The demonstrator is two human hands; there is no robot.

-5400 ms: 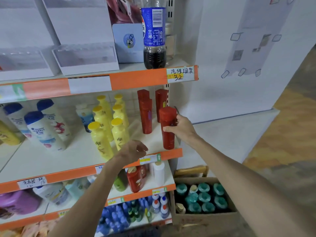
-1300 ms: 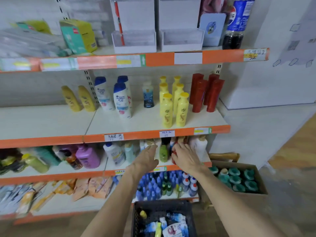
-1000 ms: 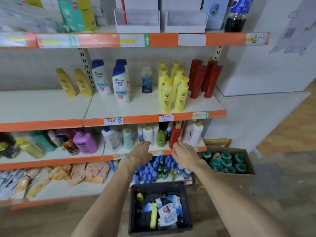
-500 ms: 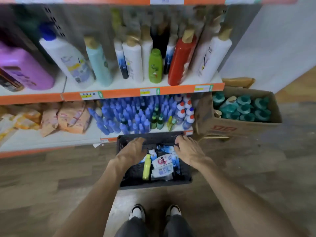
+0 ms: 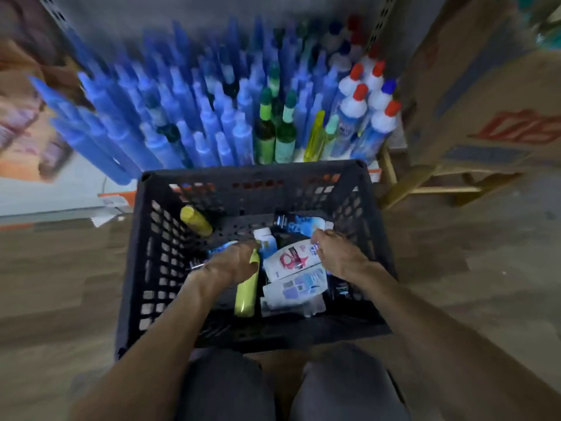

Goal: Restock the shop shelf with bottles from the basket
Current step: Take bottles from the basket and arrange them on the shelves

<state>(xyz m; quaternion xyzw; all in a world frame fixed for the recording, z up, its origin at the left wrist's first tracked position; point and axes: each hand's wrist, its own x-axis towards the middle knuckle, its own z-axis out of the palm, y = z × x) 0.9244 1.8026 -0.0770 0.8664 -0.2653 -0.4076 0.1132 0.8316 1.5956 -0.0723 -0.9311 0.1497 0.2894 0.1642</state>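
Black plastic basket (image 5: 249, 174) is set on the floor (image 5: 60, 284) before the shelf (image 5: 66, 189). The left hand (image 5: 227, 264) is held over the yellow-green bottle (image 5: 246, 296), the right hand (image 5: 340, 253) beside the pink-labelled white bottle (image 5: 288, 261) — whether either grip is closed cannot be told. Each bottle is best taken round its body and lifted clear of neighbours.

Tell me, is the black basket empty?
Not empty. The basket holds several bottles, among them a white bottle with a pink mark lying flat and a yellow bottle in its far left corner.
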